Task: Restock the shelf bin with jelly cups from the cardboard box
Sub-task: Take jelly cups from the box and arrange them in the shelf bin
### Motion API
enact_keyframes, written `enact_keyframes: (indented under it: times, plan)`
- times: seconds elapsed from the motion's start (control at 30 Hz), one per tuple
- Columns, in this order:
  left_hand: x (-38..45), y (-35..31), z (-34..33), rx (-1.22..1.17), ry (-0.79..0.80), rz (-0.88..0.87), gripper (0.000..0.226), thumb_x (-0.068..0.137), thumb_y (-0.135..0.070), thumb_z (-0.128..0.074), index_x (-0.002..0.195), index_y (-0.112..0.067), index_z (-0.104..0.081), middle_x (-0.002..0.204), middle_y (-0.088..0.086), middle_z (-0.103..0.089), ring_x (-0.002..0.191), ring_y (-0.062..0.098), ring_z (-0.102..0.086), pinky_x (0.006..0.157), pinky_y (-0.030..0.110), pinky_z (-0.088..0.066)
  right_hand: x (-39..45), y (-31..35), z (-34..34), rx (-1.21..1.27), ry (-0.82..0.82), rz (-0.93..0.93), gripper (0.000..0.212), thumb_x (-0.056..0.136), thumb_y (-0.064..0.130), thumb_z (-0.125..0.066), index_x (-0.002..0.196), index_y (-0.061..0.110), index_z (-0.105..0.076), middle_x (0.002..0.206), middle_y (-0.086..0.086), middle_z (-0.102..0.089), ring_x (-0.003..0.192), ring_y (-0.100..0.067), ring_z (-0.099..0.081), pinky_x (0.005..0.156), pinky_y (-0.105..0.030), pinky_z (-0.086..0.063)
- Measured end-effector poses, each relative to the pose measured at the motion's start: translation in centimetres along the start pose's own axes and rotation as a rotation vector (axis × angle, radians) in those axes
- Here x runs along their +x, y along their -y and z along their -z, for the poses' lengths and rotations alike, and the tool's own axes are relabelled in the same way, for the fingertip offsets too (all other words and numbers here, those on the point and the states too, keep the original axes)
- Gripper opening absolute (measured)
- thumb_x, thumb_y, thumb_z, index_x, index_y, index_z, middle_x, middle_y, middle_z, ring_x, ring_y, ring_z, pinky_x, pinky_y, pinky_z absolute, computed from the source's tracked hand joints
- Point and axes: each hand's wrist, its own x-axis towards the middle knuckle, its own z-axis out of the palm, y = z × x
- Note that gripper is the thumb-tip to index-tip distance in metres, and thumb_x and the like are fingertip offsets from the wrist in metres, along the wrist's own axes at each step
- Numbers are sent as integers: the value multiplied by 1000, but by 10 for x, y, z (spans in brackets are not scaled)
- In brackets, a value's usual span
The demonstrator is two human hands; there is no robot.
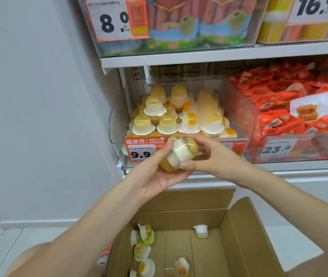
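Well along, by the look of it. Bin (pixel 119 120) at frame centre heaped high with cups (pixel 166 123), nearly to the rim. Box (pixel 241 236) at bottom centre almost bare: some seven loose cups (pixel 200 231) scattered on its floor, mostly lower left. Two cups (pixel 179 154) held lid to lid just in front of the bin's price tag (pixel 142 149), not yet inside. Left hand (pixel 155 176) cupping from below, fingers curled round the lower cup; right hand (pixel 209 156) pinching the upper one, thumb near the lids. Left to do: drop this pair in, then clear the last few from the box. Room in the bin looking tight.
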Motion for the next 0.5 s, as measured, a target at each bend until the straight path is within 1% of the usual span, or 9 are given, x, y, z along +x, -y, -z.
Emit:
enact_keyframes:
  times: [0.07,0.13,0.17,0.23,0.27,0.33,0.4,0.47,0.5]
  plan:
    - [0,-6,-1,41,12,3,40,68,-19,-69,105,-5,-63,106,20,-70,95,33,-69,77,47,-57,3,1,1,-87,-49,26,54,68,20,-83,116,31,-60,112,6,-64,102,-5,-60,84,-19,-51]
    - [0,-8,-3,51,6,7,41,68,-17,-69,107,-4,-63,107,20,-70,96,33,-69,75,45,-58,5,4,0,-154,-78,37,51,66,22,-85,111,30,-63,107,5,-67,99,-12,-62,85,-24,-52]
    - [0,-8,-3,40,10,16,44,69,-18,-69,110,-3,-62,109,21,-69,99,34,-68,76,45,-58,6,5,-1,-152,-80,41,49,67,21,-86,110,27,-64,105,4,-68,98,-13,-62,84,-25,-53]
    - [1,-10,-3,14,25,37,50,72,-22,-68,118,-2,-59,114,23,-66,104,35,-66,80,45,-57,7,8,-3,-126,-103,47,48,67,17,-85,110,21,-65,102,1,-69,95,-15,-64,82,-25,-53]
    - [1,-13,-3,8,27,48,54,73,-26,-69,120,-1,-58,116,23,-65,105,35,-65,81,45,-57,9,10,-3,-133,-144,58,48,67,16,-85,110,19,-65,101,2,-69,94,-14,-64,81,-24,-54]
    - [-1,-21,-1,64,16,54,60,75,-38,-68,122,-1,-56,118,21,-64,104,34,-66,83,45,-57,16,17,3,-176,-287,85,45,67,19,-85,108,20,-66,97,7,-68,90,-9,-64,78,-22,-53]
    - [0,-28,3,291,-71,-7,49,85,-42,-60,117,-5,-60,117,14,-66,103,28,-67,86,45,-55,32,26,17,-232,-465,110,43,66,28,-85,104,23,-66,95,9,-69,89,-9,-64,80,-24,-52]
    - [0,-31,7,595,-226,-113,30,91,-34,-54,111,-13,-65,110,5,-69,94,19,-66,88,39,-51,54,38,32,-386,-579,114,47,65,35,-84,106,23,-64,102,7,-68,97,-11,-63,84,-26,-50]
    - [1,-31,10,710,-289,-152,23,91,-27,-55,109,-17,-66,106,2,-70,89,16,-65,87,35,-51,66,43,38,-484,-600,107,52,65,38,-83,110,21,-62,106,6,-66,101,-13,-61,84,-25,-47]
